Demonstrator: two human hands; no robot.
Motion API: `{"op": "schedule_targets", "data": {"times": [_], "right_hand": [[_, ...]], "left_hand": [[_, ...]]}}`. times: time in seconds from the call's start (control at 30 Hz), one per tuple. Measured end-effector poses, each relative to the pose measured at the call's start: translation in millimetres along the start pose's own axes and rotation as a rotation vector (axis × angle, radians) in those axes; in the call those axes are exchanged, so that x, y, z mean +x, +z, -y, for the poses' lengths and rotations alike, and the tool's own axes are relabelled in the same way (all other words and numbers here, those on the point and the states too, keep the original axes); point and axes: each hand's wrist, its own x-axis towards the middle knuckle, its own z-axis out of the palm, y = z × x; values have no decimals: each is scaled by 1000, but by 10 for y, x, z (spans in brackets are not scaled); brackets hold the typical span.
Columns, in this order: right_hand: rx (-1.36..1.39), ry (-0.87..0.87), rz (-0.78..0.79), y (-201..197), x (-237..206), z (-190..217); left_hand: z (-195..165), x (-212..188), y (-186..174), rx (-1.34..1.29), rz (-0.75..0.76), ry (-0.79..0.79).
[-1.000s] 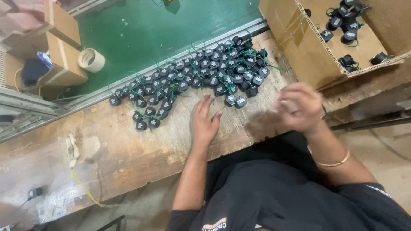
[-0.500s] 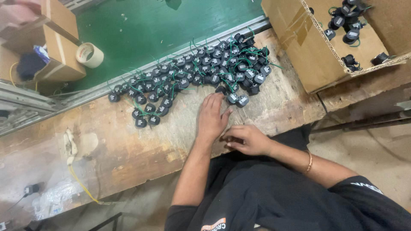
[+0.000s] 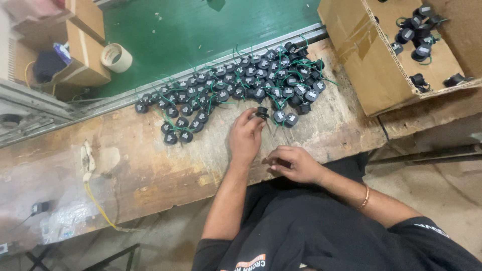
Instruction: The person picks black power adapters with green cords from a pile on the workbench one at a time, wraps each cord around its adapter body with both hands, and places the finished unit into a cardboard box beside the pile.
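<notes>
Several small round black parts with green wires point(image 3: 236, 85) lie in a spread-out pile on the worn wooden bench point(image 3: 150, 160). My left hand point(image 3: 245, 136) reaches into the pile's near edge, its fingertips pinching one black part point(image 3: 261, 111). My right hand point(image 3: 294, 164) rests at the bench's front edge just right of the left wrist, fingers curled; whether anything is inside them is hidden. A thin bangle sits on the right wrist.
An open cardboard box point(image 3: 381, 65) at the right holds more black parts point(image 3: 419, 30). Beyond a metal rail point(image 3: 150, 95) lies a green floor with a tape roll point(image 3: 116, 57) and cardboard boxes point(image 3: 80, 45). A yellow cable point(image 3: 100, 208) hangs at the bench front.
My right hand came down from near the box to the bench's front edge. My left hand moved forward from flat on the bench to pinch a part at the pile's edge.
</notes>
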Motion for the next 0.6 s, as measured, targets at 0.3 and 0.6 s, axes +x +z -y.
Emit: {"op": "schedule_targets", "data": {"times": [0.3,0.6], "right_hand": [[15,70,-50,27,-24,-72],[293,143,-260,52,-47,-137]], "left_hand": [[-41,-10,-5,52,-3,135],[62,-161,-60,-570,-82,-87]]}}
